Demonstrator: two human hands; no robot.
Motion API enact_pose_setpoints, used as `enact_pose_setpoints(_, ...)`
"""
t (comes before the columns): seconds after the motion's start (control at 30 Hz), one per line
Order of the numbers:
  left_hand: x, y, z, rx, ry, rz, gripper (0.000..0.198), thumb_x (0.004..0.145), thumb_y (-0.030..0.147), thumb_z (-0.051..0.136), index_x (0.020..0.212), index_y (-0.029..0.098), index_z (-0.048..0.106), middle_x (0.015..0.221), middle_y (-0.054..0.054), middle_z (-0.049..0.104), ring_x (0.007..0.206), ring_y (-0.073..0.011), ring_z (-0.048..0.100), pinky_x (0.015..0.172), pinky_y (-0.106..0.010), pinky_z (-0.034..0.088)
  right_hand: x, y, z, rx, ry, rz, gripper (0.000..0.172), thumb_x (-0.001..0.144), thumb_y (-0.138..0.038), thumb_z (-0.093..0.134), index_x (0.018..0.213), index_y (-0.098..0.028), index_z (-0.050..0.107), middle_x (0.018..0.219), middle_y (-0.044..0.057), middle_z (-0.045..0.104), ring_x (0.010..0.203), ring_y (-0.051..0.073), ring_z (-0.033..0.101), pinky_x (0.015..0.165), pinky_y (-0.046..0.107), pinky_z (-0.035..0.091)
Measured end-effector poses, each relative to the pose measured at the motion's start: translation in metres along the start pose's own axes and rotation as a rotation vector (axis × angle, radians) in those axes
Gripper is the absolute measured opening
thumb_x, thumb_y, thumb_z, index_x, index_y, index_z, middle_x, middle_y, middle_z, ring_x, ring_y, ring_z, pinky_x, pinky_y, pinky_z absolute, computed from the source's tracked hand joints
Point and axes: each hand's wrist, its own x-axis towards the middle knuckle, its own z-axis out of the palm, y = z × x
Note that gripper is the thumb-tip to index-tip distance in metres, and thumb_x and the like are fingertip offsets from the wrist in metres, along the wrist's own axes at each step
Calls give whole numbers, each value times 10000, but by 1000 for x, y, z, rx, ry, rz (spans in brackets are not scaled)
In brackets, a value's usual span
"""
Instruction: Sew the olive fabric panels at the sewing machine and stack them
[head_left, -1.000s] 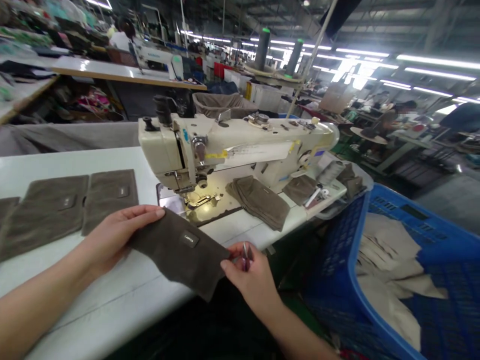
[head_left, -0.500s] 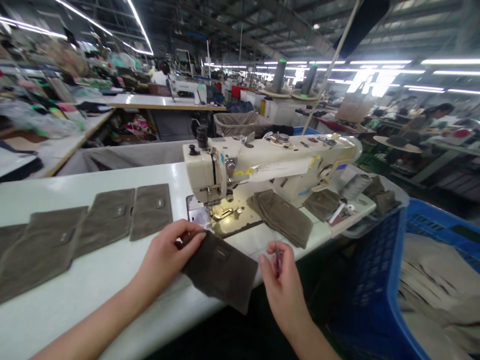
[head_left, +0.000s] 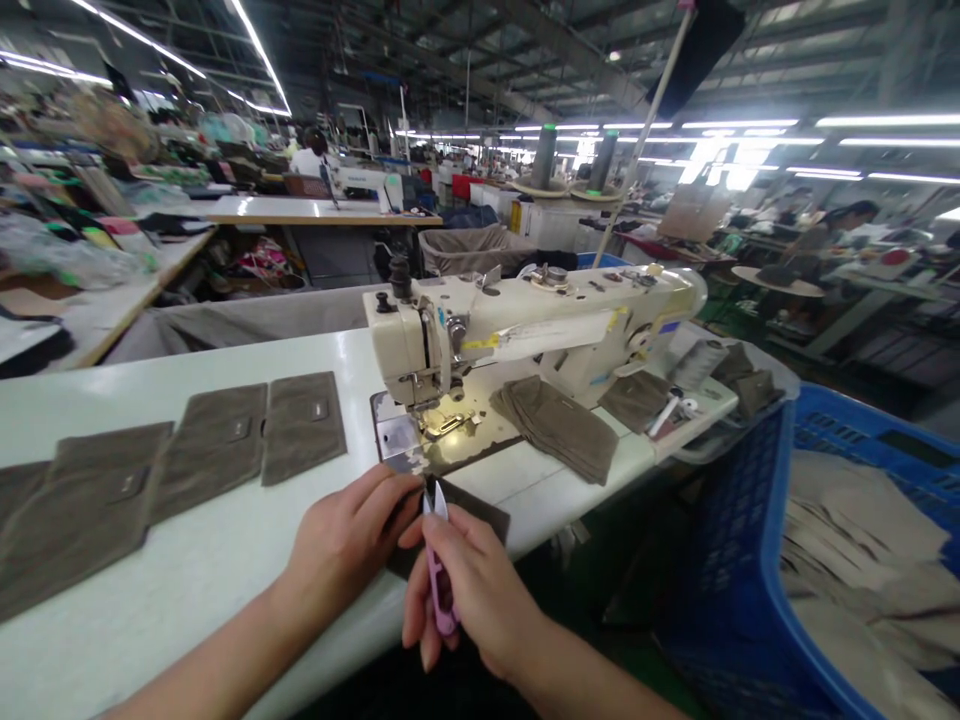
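Pinched in my left hand [head_left: 358, 535] is the edge of a dark brown fabric piece [head_left: 480, 512], mostly covered by both hands at the front of the sewing table. My right hand [head_left: 472, 580] grips pink thread snips [head_left: 439, 575], their blades pointing up and apart beside my left fingertips. Just behind the hands stands a cream sewing machine [head_left: 525, 325] with a metal needle plate [head_left: 457, 425]. A stack of brown fabric pieces [head_left: 559, 430] lies right of the needle area. Several labelled brown pieces [head_left: 225, 430] lie in an overlapping row on the left.
A blue plastic crate [head_left: 776, 520] with beige cloth pieces [head_left: 862, 540] stands at the right. A grey thread cone [head_left: 697, 365] sits by the machine's right end. Behind the table is a cloth-lined bin [head_left: 480, 245]. Other people work farther back.
My right hand has moved left and up to my left hand, bringing the snips to the fabric edge. The fabric piece is now largely hidden. The view has shifted slightly.
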Motion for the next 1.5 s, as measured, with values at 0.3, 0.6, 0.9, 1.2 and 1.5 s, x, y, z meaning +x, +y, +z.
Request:
enact_pose_setpoints(0.3,1,-1,1,67,29,80,283,1051,312,446,980,188,691,785,-22,694,594,-122,666,511,-200,454,-1,3,-1,13,8,15,482,935,-660,448,1000,-186,512,430,-63,579,268,96,443,314,156,238)
enact_pose_setpoints(0.6,-2,-4,2,138,44,202,251,1064,263,417,1054,153,642,803,-35,675,574,-134,651,481,-220,437,1,1,-3,34,-10,35,376,926,-575,445,976,-205,487,416,-56,584,255,103,431,290,157,240)
enact_pose_setpoints(0.9,-14,-17,13,146,20,263,297,1061,230,338,1201,152,588,876,-64,675,672,-169,670,563,-238,506,4,0,3,152,39,45,434,886,-626,491,944,-196,513,433,-48,593,256,91,409,284,166,214)
enact_pose_setpoints(1.2,-13,-14,14,91,-2,184,270,1050,267,364,1164,187,595,868,-46,666,620,-151,655,547,-227,507,7,16,25,108,228,-28,634,796,-857,480,878,-229,446,427,-77,556,260,72,387,280,156,245)
enact_pose_setpoints(1.5,0,-3,6,-85,3,32,204,984,257,488,970,213,687,767,-3,678,606,-136,660,543,-208,493,8,28,23,-100,272,-165,653,852,-887,384,849,-236,429,444,-92,517,272,62,373,289,151,275)
